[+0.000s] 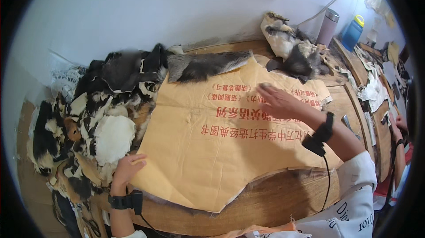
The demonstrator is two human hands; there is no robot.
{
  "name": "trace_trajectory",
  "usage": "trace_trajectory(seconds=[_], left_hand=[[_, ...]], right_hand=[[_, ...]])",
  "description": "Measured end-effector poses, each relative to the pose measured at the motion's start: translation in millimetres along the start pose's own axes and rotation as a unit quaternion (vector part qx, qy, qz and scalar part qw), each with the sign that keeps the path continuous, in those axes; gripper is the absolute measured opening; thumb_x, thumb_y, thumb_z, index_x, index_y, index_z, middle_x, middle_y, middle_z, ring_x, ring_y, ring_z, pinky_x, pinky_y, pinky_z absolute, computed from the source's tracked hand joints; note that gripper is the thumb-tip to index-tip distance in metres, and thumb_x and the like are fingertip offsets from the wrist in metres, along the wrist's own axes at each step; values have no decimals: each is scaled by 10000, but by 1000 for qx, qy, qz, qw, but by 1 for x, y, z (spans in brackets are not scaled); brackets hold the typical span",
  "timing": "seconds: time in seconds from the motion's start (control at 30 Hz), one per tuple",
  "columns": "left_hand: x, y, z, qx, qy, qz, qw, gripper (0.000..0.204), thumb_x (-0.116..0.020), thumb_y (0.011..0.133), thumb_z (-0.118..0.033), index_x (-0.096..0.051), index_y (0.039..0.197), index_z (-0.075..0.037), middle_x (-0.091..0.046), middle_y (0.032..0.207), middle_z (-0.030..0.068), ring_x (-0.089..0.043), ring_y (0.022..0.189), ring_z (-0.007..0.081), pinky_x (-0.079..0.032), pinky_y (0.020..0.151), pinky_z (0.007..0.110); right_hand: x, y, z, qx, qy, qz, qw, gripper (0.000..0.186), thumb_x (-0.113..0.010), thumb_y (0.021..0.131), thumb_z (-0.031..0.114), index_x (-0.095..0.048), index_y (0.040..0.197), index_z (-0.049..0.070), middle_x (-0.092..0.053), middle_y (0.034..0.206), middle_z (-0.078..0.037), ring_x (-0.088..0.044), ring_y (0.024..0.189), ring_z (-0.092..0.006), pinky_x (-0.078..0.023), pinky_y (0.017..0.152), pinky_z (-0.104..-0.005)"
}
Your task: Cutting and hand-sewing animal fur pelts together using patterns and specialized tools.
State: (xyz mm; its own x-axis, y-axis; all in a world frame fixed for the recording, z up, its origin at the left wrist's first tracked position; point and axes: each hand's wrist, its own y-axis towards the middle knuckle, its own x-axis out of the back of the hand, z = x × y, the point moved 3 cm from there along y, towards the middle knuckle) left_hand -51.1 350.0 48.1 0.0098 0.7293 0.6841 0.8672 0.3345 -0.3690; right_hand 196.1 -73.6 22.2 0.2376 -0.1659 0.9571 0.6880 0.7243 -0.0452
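Observation:
A large yellow-brown paper pattern (pixel 186 149) with red print covers a fur pelt on the wooden table. Dark fur (pixel 208 66) shows along its far edge, and pale hide peeks out below the near edge. At the paper's lower left edge, my left hand (pixel 128 169) pinches the border, thumb and fingers close together. My right hand (pixel 279 100) lies flat on the upper right part of the paper, fingers stretched toward the left and slightly blurred. Both wrists wear black bands with cables.
Fur and hide scraps (pixel 115 136) are heaped on the left. More fur pieces (pixel 296 52) lie at the back, near a pinkish flask (pixel 328 27) and a blue bottle (pixel 353 33). A metal tool (pixel 346 122) rests right of my forearm. Another person's hand (pixel 398 125) works at the far right.

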Motion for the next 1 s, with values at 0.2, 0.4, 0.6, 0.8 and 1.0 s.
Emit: trace_trajectory(seconds=[0.2,0.4,0.6,0.8,1.0], left_hand=[[-14,0,16,52,-27,-17,998,296,-680,732,-112,-657,1019,-43,-650,983,70,-592,861,126,-458,775,244],[-13,-7,23,73,-185,-6,980,278,-594,830,-94,-597,1082,23,-619,1015,74,-581,860,122,-463,765,251],[13,-16,36,18,-318,7,948,394,-509,910,-285,-571,1109,49,-618,1012,87,-567,888,131,-443,820,246],[39,22,-23,-110,-486,75,864,722,-268,907,-580,-411,1280,22,-487,1272,113,-496,1100,193,-375,953,305],[26,106,-149,-251,-366,132,886,707,-226,875,-640,-247,1398,-164,-317,1423,11,-280,1310,225,-316,1015,434]], right_hand=[[-41,109,24,69,-94,65,991,579,-357,907,392,-332,1307,-26,-339,1325,-265,-316,1237,-417,-266,1033,-453],[-13,211,0,75,42,-79,993,539,-368,903,384,-367,1287,6,-335,1315,-272,-347,1205,-418,-307,1001,-451],[7,187,-14,-62,-37,-7,997,486,-448,895,330,-395,1318,95,-464,1241,-207,-434,1156,-320,-350,970,-393],[6,-10,-21,29,156,73,985,407,-507,852,271,-530,1212,82,-578,1143,-142,-557,1026,-264,-435,874,-364],[14,-163,-98,-211,417,-53,883,436,-541,826,62,-504,1260,94,-594,1157,-48,-520,1074,-135,-411,897,-272]])
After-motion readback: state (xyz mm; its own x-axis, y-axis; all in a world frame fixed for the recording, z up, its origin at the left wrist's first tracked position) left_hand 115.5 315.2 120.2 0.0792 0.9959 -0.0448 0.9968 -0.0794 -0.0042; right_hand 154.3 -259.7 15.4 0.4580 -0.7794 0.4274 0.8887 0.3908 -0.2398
